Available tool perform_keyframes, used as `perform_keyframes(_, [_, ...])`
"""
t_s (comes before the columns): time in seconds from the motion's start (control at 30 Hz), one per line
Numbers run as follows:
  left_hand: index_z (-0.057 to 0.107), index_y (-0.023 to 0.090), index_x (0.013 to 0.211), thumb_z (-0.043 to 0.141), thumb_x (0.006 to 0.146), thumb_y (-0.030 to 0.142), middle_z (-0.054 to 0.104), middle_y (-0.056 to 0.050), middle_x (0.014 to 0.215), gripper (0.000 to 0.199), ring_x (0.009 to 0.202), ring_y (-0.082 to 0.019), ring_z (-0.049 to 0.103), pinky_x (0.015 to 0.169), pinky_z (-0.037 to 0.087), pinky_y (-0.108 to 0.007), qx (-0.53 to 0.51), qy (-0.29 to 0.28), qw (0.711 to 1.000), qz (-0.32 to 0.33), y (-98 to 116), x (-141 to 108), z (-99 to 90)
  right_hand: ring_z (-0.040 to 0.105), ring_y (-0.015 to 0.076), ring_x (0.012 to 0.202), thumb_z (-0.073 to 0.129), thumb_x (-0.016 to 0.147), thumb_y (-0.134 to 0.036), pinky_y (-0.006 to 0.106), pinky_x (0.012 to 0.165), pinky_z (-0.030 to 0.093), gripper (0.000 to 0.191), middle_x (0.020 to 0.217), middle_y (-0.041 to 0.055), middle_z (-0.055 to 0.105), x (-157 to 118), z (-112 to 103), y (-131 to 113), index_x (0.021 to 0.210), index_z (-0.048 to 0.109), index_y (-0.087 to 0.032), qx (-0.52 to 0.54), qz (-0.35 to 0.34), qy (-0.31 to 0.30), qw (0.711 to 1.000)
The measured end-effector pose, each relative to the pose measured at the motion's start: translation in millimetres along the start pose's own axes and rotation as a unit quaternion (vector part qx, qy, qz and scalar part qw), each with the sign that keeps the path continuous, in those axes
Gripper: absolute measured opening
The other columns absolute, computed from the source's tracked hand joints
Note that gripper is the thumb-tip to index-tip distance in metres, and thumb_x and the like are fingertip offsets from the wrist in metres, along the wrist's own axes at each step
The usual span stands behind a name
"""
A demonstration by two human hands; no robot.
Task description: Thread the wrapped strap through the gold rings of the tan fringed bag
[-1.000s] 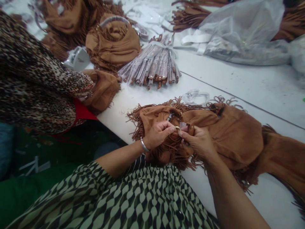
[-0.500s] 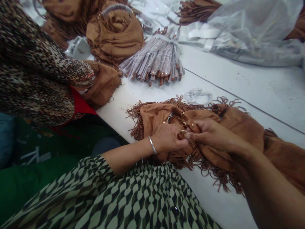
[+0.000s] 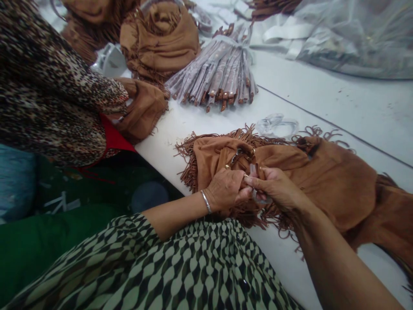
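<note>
A brown fringed suede bag (image 3: 284,159) lies flat on the white table in front of me. My left hand (image 3: 226,187), a silver bangle at its wrist, is closed on the bag's strap near its metal fittings. Close against it, my right hand (image 3: 274,185) pinches a brown leather strap end (image 3: 258,171) with a bit of clear plastic around it. The fingertips of both hands nearly meet, and the exact contact between them is partly hidden. Brown fringe (image 3: 187,172) spreads around the bag's edges.
A bundle of plastic-wrapped straps (image 3: 219,69) lies beyond the bag, near a coil of clear plastic (image 3: 277,125). More brown bags (image 3: 161,38) are piled at the back left. A person in a speckled sleeve (image 3: 64,86) stands at left. A large plastic bag (image 3: 361,38) sits far right.
My right hand has shifted its hold on the strap end, and clear plastic now shows at its fingers. The left hand stays nearly in place. The view has shifted slightly.
</note>
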State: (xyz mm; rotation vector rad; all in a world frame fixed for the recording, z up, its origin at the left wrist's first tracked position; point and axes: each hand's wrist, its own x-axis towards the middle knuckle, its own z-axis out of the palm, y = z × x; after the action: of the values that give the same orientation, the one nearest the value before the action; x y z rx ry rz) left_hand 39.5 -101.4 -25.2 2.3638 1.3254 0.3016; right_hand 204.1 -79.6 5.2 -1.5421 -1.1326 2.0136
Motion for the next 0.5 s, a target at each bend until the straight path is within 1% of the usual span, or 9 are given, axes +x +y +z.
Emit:
perform_keyframes(0.13, [0.051,0.015,0.087,0.041,0.09,0.041,0.061,-0.007,0.083,0.029,0.083,-0.023,0.057,0.076,0.039,-0.038,0.007,-0.019,0.999,-0.024,4.0,-4.4,0.0,0.042,0.0059,0.035,0.077,0.063,-0.044,0.017,0.034,0.028,0.038,0.043,-0.0043,0.05,4.8,-1.8,5.8,0.061,0.053,-0.015,-0.009,0.008,-0.018,1.0])
perform_keyframes(0.23, [0.053,0.014,0.088,0.041,0.089,0.046,0.06,-0.009,0.088,0.035,0.089,-0.026,0.054,0.079,0.037,-0.041,0.03,-0.011,0.999,-0.043,2.4,-7.0,2.2,0.042,0.0063,0.034,0.076,0.064,-0.046,0.017,0.034,0.028,0.039,0.042,-0.0039,0.05,6.4,-2.0,8.1,0.061,0.053,-0.015,-0.007,0.029,-0.024,0.999])
perform_keyframes(0.3, [0.053,0.013,0.087,0.038,0.09,0.049,0.06,-0.01,0.089,0.039,0.09,-0.027,0.053,0.079,0.037,-0.042,0.043,-0.006,0.999,-0.023,-1.6,-7.0,4.6,0.042,0.0064,0.034,0.076,0.063,-0.048,0.017,0.033,0.028,0.04,0.042,-0.0036,0.05,6.2,-1.8,8.7,0.061,0.052,-0.016,-0.003,0.038,-0.026,0.999])
perform_keyframes(0.4, [0.053,0.014,0.085,0.036,0.09,0.051,0.06,-0.008,0.084,0.041,0.084,-0.025,0.054,0.077,0.036,-0.041,0.034,-0.017,0.999,0.038,-8.3,-5.1,7.4,0.043,0.0059,0.034,0.078,0.061,-0.046,0.016,0.033,0.027,0.04,0.043,-0.003,0.052,4.5,-1.9,8.2,0.062,0.052,-0.015,0.006,0.047,-0.032,0.998])
perform_keyframes(0.43, [0.053,0.014,0.085,0.038,0.089,0.051,0.06,-0.008,0.083,0.04,0.083,-0.025,0.054,0.077,0.036,-0.041,0.027,-0.018,0.998,0.048,-9.9,-4.5,8.1,0.043,0.0056,0.035,0.079,0.061,-0.045,0.016,0.033,0.027,0.04,0.044,-0.0029,0.052,3.9,-2.0,7.9,0.062,0.052,-0.015,0.011,0.051,-0.032,0.998])
perform_keyframes(0.5, [0.053,0.014,0.085,0.041,0.088,0.049,0.06,-0.008,0.083,0.037,0.082,-0.024,0.054,0.076,0.036,-0.04,0.017,-0.012,0.999,0.047,-11.5,-4.0,9.6,0.042,0.005,0.035,0.079,0.06,-0.044,0.016,0.033,0.027,0.039,0.046,-0.0026,0.053,3.5,-2.2,7.8,0.062,0.053,-0.015,0.015,0.058,-0.029,0.998])
